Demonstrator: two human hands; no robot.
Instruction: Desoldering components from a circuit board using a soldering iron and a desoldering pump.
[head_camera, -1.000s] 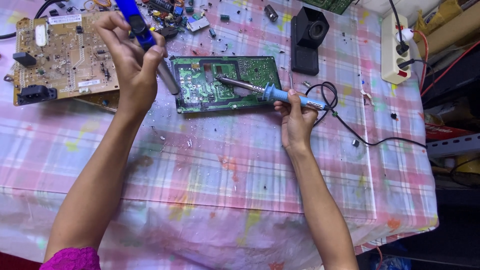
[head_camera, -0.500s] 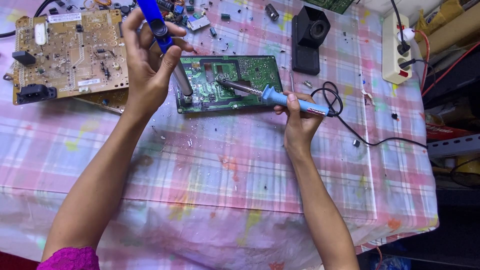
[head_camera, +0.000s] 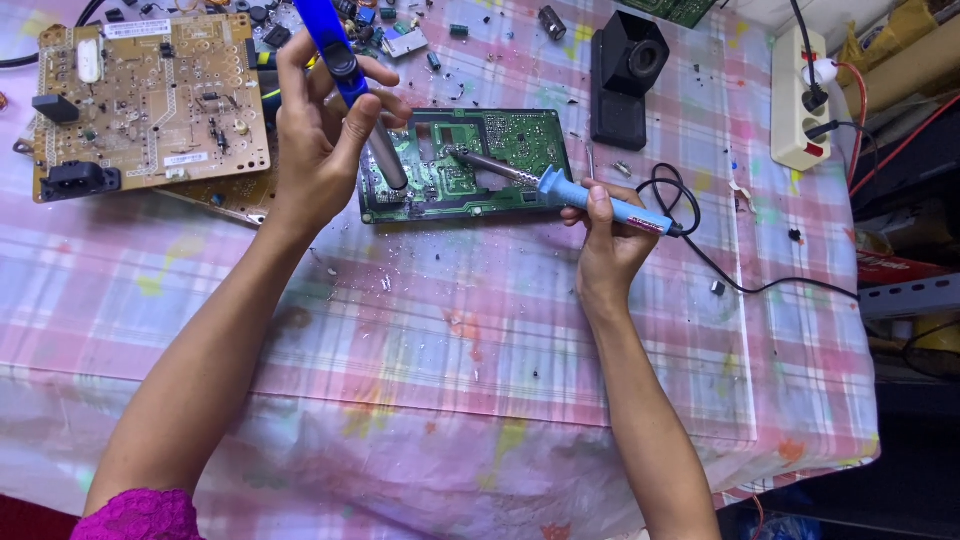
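Observation:
A green circuit board (head_camera: 505, 140) lies flat on the checked tablecloth. My left hand (head_camera: 320, 140) grips a blue desoldering pump (head_camera: 335, 50) held upright, its grey nozzle resting on the board's left part. My right hand (head_camera: 608, 240) holds a blue-handled soldering iron (head_camera: 590, 197) like a pen. The iron's metal tip touches the middle of the green board.
A brown circuit board (head_camera: 150, 95) lies at the far left. Loose small components (head_camera: 400, 35) are scattered at the back. A black box-shaped part (head_camera: 625, 75) stands behind the green board. A white power strip (head_camera: 800, 95) sits at the right, with the iron's black cord (head_camera: 700, 260) looping across the cloth.
My left hand has brought the pump right and down until its nozzle meets the green board. The soldering iron's tip has shifted slightly left on the board.

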